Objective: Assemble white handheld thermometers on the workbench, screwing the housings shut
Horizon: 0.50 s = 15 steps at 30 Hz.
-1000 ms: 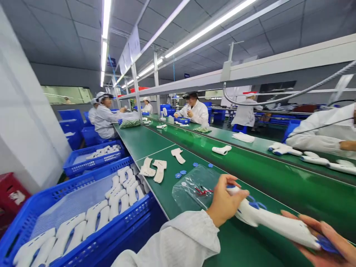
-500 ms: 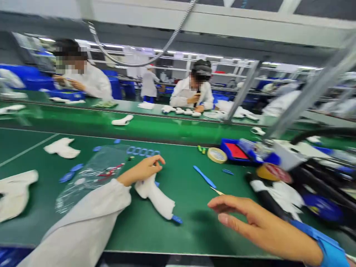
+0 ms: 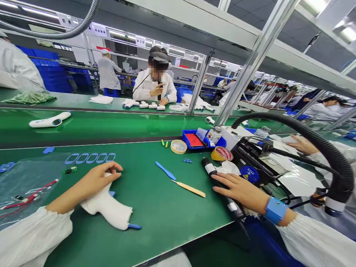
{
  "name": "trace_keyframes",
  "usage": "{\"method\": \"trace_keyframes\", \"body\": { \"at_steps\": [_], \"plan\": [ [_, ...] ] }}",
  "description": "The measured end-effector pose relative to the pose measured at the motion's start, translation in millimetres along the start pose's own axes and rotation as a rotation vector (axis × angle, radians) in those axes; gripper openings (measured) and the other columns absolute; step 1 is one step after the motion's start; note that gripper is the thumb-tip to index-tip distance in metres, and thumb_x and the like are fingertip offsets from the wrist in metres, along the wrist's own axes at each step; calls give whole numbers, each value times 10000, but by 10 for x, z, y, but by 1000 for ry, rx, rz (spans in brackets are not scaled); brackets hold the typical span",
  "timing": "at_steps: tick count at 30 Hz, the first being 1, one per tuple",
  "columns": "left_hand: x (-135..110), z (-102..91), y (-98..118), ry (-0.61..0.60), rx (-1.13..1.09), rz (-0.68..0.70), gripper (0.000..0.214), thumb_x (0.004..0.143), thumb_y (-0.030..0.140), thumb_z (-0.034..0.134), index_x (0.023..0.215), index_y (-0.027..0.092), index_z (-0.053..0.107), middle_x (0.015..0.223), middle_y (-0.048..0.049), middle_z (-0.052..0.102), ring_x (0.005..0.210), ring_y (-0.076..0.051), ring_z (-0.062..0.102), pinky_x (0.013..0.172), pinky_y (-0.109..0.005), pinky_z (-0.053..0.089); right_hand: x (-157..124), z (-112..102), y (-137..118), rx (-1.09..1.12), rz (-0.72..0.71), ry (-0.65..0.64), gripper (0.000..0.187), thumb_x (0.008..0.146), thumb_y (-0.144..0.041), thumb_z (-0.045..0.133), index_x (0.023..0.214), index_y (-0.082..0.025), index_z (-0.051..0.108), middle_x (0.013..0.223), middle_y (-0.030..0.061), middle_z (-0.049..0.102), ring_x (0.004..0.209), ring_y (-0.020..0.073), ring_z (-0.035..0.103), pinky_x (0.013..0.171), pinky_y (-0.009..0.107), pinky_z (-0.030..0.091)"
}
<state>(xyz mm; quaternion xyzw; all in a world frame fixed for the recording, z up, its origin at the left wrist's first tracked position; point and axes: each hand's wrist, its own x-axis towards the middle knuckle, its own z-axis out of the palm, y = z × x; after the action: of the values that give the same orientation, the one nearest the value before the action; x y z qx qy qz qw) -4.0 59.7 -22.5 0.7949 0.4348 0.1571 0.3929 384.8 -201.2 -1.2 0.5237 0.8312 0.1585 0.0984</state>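
Note:
My left hand (image 3: 96,180) rests on a white pistol-shaped plastic housing (image 3: 109,209) with a blue tip, fingers curled over its upper end and pinning it to the green bench (image 3: 155,215). My right hand (image 3: 240,189), with a blue wrist strap (image 3: 275,210), lies with fingers stretched out over a black electric screwdriver (image 3: 213,171) at the bench's right edge. A blue plastic pry tool (image 3: 165,171) and a wooden stick (image 3: 189,188) lie between my hands.
A clear bag with red wires (image 3: 26,187) lies at left, beside a row of blue oval frames (image 3: 90,158). Tape rolls (image 3: 178,146), a blue tray (image 3: 194,140) and a black fume hose (image 3: 328,148) stand at right. People in white coats work across the conveyor (image 3: 111,126).
The view has swung from left to right along the bench. My right hand let go of the white housing and reached right onto the black screwdriver; my left hand kept the housing on the bench.

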Motion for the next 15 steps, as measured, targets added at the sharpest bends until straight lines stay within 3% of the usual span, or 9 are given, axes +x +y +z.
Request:
{"method": "trace_keyframes", "body": {
  "at_steps": [3,6,8,10,12,13,15],
  "plan": [
    [-33,0,34,62,-24,-8,312,657,462,576,796,185,610,773,-36,595,756,-225,545,692,-312,411,43,-24,7,168,21,122,486,826,22,335,1113,-272,595,1249,98,565,1164,232,515,880,421,492],
    [-58,22,54,90,-49,3,289,668,433,572,797,177,605,774,-40,598,740,-214,546,676,-308,423,116,-184,-120,372,212,346,369,845,-118,416,1106,-305,597,1200,76,591,1086,243,569,850,412,507],
    [-62,41,63,86,-56,5,264,688,405,564,813,177,606,774,-33,599,740,-204,550,676,-302,433,268,-359,-272,550,436,623,255,763,-240,605,1003,-326,622,1116,59,620,1012,284,600,871,457,481],
    [-65,52,77,81,-47,-3,236,704,380,560,815,176,606,775,-30,601,747,-200,556,690,-306,441,529,-560,-442,833,631,969,323,690,-357,699,996,-356,597,1069,41,626,1024,323,584,911,509,432],
    [-85,51,102,88,-25,0,217,723,363,550,821,177,604,811,-39,609,777,-209,560,726,-326,444,871,-760,-600,988,681,1178,401,851,-546,406,1232,-422,411,1131,8,578,1111,297,531,910,516,426],
    [-109,48,121,100,-9,7,212,731,359,549,830,179,604,854,-48,612,822,-221,557,764,-343,437,1054,-855,-669,1082,693,1260,397,896,-549,270,1245,-413,400,1061,-7,587,1077,260,549,896,471,447],
    [-194,41,165,128,26,43,207,736,361,567,846,192,612,955,-57,606,946,-244,525,871,-375,392,1399,-1030,-784,1449,698,1476,326,894,-524,340,1068,-338,544,786,-30,575,830,188,609,763,341,506]
  ]
}}
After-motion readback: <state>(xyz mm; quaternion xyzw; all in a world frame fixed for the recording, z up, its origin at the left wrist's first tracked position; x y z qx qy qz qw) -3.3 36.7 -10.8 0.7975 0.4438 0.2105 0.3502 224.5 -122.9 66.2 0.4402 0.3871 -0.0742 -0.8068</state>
